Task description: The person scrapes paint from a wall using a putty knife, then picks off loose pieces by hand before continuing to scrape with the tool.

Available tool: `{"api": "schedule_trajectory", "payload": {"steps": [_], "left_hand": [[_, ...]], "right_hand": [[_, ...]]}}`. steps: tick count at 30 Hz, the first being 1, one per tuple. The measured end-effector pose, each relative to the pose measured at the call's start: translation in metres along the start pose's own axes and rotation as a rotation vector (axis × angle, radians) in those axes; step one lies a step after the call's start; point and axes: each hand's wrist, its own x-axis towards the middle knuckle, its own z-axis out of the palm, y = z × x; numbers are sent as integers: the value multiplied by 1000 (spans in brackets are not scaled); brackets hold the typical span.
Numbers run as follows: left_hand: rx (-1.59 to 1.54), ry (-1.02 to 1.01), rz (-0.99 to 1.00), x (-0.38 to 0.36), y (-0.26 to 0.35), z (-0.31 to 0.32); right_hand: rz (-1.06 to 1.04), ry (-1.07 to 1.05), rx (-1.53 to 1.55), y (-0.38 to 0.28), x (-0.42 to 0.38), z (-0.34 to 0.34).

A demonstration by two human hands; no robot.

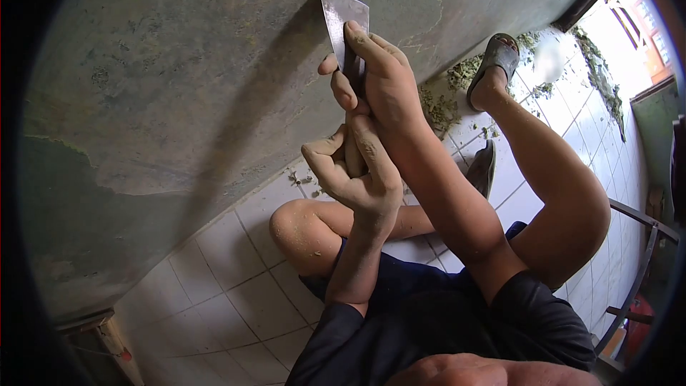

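Observation:
A scraper (pixel 344 14) with a broad, flared metal blade points up in front of the wall (pixel 171 93). My right hand (pixel 390 86) is closed around its dark handle, with the thumb lying against the lower blade. Just below, my left hand (pixel 364 179) is closed, its fingers bent and their tips touching the underside of my right hand. Whether the left fingers also grip the handle's end is hidden. Both hands look dusty. The wall has worn green paint and bare, greyish patches with ragged edges.
Paint flakes (pixel 439 107) lie along the wall's foot, with more debris (pixel 600 78) near the bright doorway. My legs are bent over the white tiled floor (pixel 221 279). A metal frame (pixel 647 243) stands at the right, and a wooden piece (pixel 118 347) sits at lower left.

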Motion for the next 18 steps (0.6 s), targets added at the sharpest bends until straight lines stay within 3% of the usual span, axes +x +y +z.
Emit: {"api": "schedule_trajectory", "payload": {"steps": [8, 14, 18], "left_hand": [[117, -27, 103, 9, 5, -4], [82, -46, 140, 14, -1, -9], [35, 5, 193, 20, -8, -6]], "right_hand": [[31, -17, 55, 0, 0, 3], [24, 40, 56, -2, -2, 12], [8, -28, -19, -3, 3, 7]]}}
